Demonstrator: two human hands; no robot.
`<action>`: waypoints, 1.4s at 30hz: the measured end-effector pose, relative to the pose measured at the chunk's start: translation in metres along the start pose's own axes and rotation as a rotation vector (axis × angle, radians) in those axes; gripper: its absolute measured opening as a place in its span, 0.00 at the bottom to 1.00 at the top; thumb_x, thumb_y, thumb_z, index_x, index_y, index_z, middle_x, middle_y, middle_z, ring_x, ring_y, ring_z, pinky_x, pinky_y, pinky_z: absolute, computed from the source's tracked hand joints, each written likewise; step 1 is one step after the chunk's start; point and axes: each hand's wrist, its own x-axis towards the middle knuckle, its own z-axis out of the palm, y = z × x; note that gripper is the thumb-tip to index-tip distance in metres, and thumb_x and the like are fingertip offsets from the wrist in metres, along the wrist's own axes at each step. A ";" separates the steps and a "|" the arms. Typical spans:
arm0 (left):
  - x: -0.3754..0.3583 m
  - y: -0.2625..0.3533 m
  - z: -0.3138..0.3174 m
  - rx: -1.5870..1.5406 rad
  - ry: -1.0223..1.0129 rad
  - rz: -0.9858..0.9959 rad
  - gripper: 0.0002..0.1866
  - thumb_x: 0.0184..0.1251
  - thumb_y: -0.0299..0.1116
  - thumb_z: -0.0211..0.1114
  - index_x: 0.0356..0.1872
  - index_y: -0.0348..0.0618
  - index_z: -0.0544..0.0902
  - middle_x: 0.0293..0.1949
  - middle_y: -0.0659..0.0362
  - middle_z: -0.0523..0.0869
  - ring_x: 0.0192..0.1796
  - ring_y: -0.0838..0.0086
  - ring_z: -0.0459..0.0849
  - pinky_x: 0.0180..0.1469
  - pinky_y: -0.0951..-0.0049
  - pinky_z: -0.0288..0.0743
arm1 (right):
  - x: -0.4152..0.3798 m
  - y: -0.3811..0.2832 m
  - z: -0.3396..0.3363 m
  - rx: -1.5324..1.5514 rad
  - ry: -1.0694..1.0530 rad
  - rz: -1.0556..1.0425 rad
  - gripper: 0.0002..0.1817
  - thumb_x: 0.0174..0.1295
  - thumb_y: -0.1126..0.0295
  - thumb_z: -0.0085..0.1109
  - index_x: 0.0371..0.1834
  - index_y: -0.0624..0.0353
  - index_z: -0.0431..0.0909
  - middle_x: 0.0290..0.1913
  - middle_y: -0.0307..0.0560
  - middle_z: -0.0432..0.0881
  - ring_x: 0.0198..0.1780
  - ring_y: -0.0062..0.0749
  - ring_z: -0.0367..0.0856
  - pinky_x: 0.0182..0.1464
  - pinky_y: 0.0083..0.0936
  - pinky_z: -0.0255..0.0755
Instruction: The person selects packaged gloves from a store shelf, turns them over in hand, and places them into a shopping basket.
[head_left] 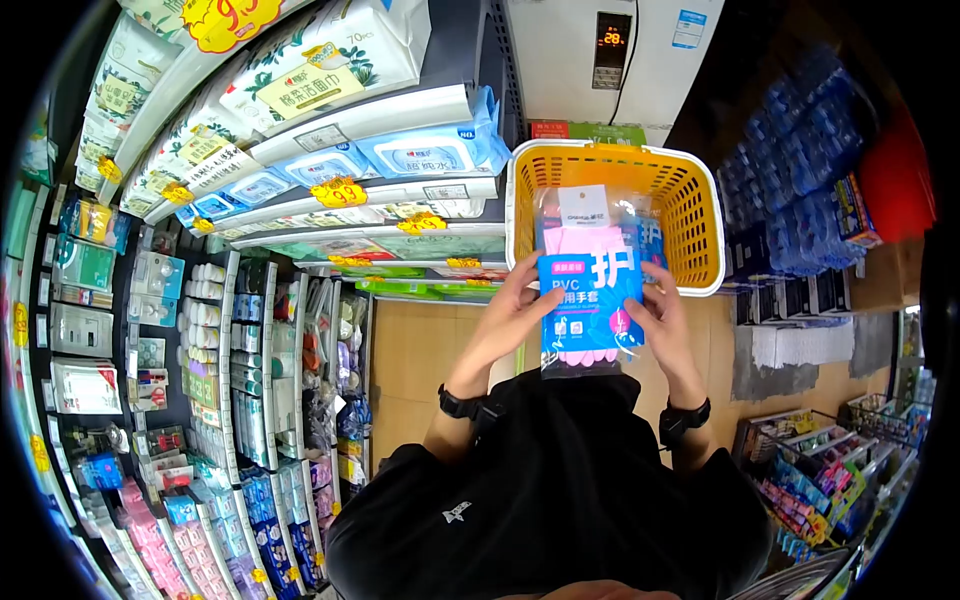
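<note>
Both my hands hold a flat pack of pink PVC gloves (pixel 592 322) with a blue label and a white header tag. My left hand (pixel 516 312) grips its left edge, with the thumb on the front. My right hand (pixel 660 312) grips the right edge, its fingers partly behind the pack. Just beyond, a yellow shopping basket (pixel 680 165) with a white rim stands below the pack's far end. Another blue-labelled pack (pixel 650 228) shows inside the basket, partly covered by the gloves. Black bands are on both wrists.
Left of the basket, shelves carry blue wipes packs (pixel 420 153) and white tissue packs (pixel 315 75). Small goods hang on a rack (pixel 205 330) at far left. Wrapped bottles (pixel 800 160) are stacked at right, above a wire rack (pixel 825 470). A white appliance (pixel 560 60) stands behind the basket.
</note>
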 end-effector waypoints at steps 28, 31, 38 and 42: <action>0.214 -0.061 0.030 0.887 -0.047 -0.235 0.45 0.62 0.52 0.71 0.74 0.38 0.64 0.59 0.41 0.79 0.56 0.59 0.84 0.55 0.64 0.79 | 0.180 0.057 -0.138 -0.906 -0.434 0.182 0.29 0.63 0.61 0.65 0.63 0.62 0.68 0.60 0.64 0.76 0.56 0.55 0.79 0.58 0.39 0.74; 0.228 -0.081 0.025 0.849 -0.067 -0.326 0.45 0.62 0.53 0.72 0.73 0.36 0.65 0.61 0.39 0.78 0.56 0.59 0.83 0.50 0.66 0.81 | 0.188 0.063 -0.138 -0.951 -0.485 0.258 0.30 0.65 0.58 0.62 0.63 0.66 0.69 0.60 0.66 0.76 0.60 0.56 0.77 0.61 0.39 0.71; 0.253 -0.119 0.013 0.728 -0.135 -0.509 0.47 0.60 0.53 0.72 0.74 0.37 0.63 0.66 0.41 0.76 0.62 0.54 0.81 0.61 0.65 0.76 | 0.215 0.084 -0.135 -1.037 -0.612 0.453 0.28 0.69 0.60 0.57 0.64 0.70 0.66 0.53 0.63 0.79 0.32 0.38 0.87 0.34 0.30 0.79; 0.258 -0.125 0.011 0.653 -0.219 -0.550 0.51 0.62 0.54 0.72 0.77 0.37 0.56 0.66 0.37 0.72 0.62 0.47 0.79 0.54 0.53 0.82 | 0.222 0.093 -0.132 -1.055 -0.652 0.508 0.29 0.70 0.59 0.55 0.64 0.74 0.66 0.48 0.64 0.81 0.31 0.39 0.87 0.33 0.31 0.80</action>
